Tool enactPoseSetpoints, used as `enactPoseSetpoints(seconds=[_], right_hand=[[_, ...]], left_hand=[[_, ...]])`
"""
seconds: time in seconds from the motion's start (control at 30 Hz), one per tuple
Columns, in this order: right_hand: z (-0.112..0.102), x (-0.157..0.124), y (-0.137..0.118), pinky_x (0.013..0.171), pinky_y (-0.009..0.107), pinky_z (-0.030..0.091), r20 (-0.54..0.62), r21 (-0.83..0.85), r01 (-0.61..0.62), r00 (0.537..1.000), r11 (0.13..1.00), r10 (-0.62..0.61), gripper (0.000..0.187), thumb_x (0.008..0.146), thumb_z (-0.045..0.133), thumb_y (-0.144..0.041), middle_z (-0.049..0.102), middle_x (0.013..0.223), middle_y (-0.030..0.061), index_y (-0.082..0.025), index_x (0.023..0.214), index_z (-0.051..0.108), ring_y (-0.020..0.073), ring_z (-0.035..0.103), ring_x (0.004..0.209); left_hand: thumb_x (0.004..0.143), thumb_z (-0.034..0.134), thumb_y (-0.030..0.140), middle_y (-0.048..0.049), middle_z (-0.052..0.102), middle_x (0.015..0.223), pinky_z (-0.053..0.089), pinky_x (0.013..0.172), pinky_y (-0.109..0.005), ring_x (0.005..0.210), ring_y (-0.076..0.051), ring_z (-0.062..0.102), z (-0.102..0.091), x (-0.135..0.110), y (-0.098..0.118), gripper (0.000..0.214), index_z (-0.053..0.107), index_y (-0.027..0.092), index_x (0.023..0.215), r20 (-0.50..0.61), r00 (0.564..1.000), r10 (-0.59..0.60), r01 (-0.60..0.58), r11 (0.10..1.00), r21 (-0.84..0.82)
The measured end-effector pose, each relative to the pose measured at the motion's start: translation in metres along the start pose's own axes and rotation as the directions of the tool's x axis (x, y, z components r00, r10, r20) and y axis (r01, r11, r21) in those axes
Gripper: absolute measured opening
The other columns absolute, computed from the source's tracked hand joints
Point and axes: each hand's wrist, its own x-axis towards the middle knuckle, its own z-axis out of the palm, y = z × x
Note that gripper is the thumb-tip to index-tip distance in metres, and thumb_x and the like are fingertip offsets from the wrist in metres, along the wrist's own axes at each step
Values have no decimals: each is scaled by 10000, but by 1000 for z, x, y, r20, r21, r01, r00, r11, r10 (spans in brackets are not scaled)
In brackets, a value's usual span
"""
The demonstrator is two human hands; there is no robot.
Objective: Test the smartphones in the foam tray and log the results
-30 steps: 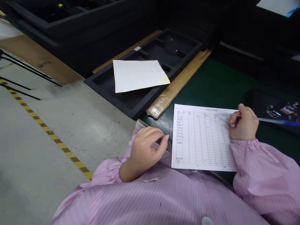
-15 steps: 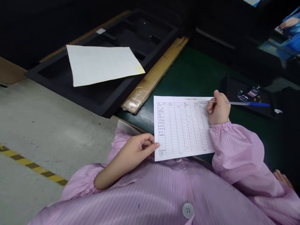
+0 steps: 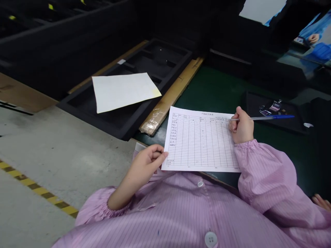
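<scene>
Here our right hand (image 3: 241, 125) pinches a blue pen (image 3: 261, 117) at the printed form's (image 3: 200, 141) unreadable heading; our left hand (image 3: 146, 163) pinches its near-left corner

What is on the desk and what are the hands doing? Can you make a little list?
right hand: holds a pen, tip at the form's top right
left hand: fingers touch the form's left edge
form: printed grid sheet on the green table
blank sheet: lies on a black foam tray
</scene>
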Motion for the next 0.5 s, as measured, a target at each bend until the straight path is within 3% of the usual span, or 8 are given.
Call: enactPoseSetpoints(seconds=[0.13, 0.27, 0.37, 0.5], right_hand=[[-1, 2, 2, 341, 205, 173, -7, 6, 2, 1000, 1000, -2, 390, 807, 693, -462, 368, 358, -83, -222, 602, 465, 66, 273, 318], [4, 4, 6, 333, 209, 130, -9, -49, 30, 1000, 998, -30, 477, 751, 693, -600, 325, 318, -93, -234, 564, 450, 67, 243, 298], [10, 3, 8, 330, 210, 136, 0, -92, 65, 998, 994, -66, 548, 712, 691, -691, 323, 313, -85, -228, 527, 464, 62, 247, 295], [13, 1, 5, 328, 216, 192, 34, -118, 126, 992, 985, -123, 559, 705, 691, -724, 393, 343, -67, -222, 549, 503, 71, 296, 305]], left_hand=[[767, 700, 527, 26, 632, 598, 389, 416, -203, 462, -105, 503, 2, -1, 0, 467, 546, 162, 1015, -32, 999, 25, -27, 998, -52], [745, 743, 536, -40, 724, 830, 489, 429, -252, 597, -195, 673, 5, -1, 4, 811, 347, 183, 1358, 65, 997, 37, -29, 991, -132], [711, 772, 567, -69, 744, 897, 565, 471, -322, 612, -241, 712, 2, 1, 16, 925, 293, 212, 1418, 47, 998, 36, -30, 992, -123], [649, 802, 591, -47, 767, 984, 632, 520, -438, 606, -278, 720, -16, 11, 41, 859, 431, 303, 1368, -102, 989, 111, -115, 993, -34]])
